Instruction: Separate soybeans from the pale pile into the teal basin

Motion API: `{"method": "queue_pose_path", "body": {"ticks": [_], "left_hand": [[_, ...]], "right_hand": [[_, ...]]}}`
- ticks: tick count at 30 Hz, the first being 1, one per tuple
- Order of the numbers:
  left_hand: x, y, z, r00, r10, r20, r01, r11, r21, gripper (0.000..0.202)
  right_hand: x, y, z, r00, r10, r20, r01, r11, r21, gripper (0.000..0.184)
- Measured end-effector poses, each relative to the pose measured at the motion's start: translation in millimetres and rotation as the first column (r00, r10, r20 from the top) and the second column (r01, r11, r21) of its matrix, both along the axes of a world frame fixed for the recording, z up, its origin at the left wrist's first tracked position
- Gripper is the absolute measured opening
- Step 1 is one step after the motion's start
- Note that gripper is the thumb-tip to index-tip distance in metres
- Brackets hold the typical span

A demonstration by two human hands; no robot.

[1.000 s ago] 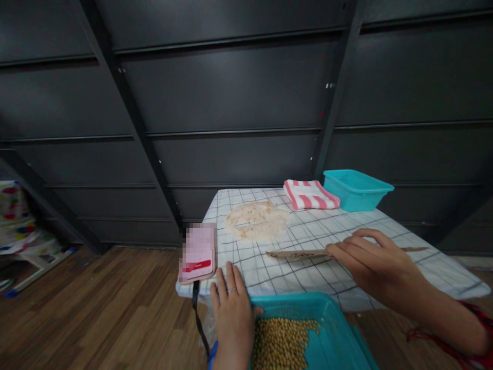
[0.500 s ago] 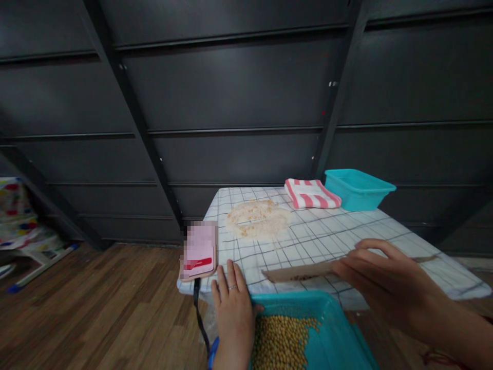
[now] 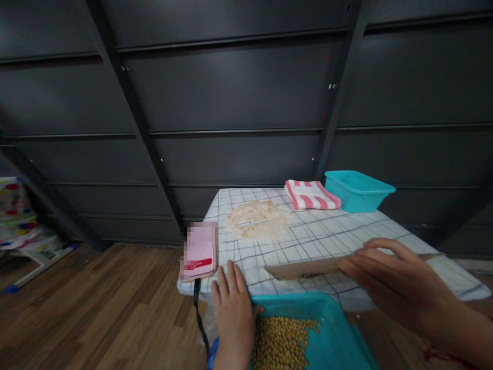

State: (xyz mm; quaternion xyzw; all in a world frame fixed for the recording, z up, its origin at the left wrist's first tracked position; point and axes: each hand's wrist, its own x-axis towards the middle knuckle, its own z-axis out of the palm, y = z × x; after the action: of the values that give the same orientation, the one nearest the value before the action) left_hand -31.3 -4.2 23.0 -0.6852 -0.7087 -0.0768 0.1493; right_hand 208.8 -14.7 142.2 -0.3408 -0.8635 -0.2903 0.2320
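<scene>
My left hand [image 3: 233, 318] lies over the left rim of a teal plastic basin [image 3: 325, 303], thumb inside and fingers stretched along the outside, gripping its edge. Yellow soybeans [image 3: 281, 341] cover the basin's left part; its bottom runs out of view. A long brown cardboard strip [image 3: 308, 267] is pinched in my right hand [image 3: 396, 282], its lower edge close above the tablecloth behind the basin. Farther back on the cloth is a spread patch of pale powder with tan crumbs [image 3: 262, 220].
The table has a white checked cloth [image 3: 319, 228]. A pink phone-like device [image 3: 200, 246] with a black cable [image 3: 198, 311] lies at its left edge. A folded striped towel [image 3: 311, 195] and another teal basin [image 3: 356, 190] stand back right, before a dark panelled wall [image 3: 231, 92].
My right hand has moved slightly right with the cardboard strip, and the strip has tilted a little. My left hand and the basin have stayed in place.
</scene>
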Motion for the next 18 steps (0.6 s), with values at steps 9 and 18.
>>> {"method": "queue_pose_path", "body": {"ticks": [9,18], "left_hand": [[-1.4,1.1,-5.6,1.000,-0.002,-0.003,0.002,1.000,0.020,0.070],[1.3,2.6,3.5,0.999,0.024,0.026,-0.023,1.000,-0.009,0.072]], "right_hand": [[-4.0,42.6,-10.3,0.977,0.093,0.193,-0.139,0.961,0.240,0.025],[1.5,96.1,7.9,0.985,0.081,0.154,-0.128,0.938,0.322,0.028]]}}
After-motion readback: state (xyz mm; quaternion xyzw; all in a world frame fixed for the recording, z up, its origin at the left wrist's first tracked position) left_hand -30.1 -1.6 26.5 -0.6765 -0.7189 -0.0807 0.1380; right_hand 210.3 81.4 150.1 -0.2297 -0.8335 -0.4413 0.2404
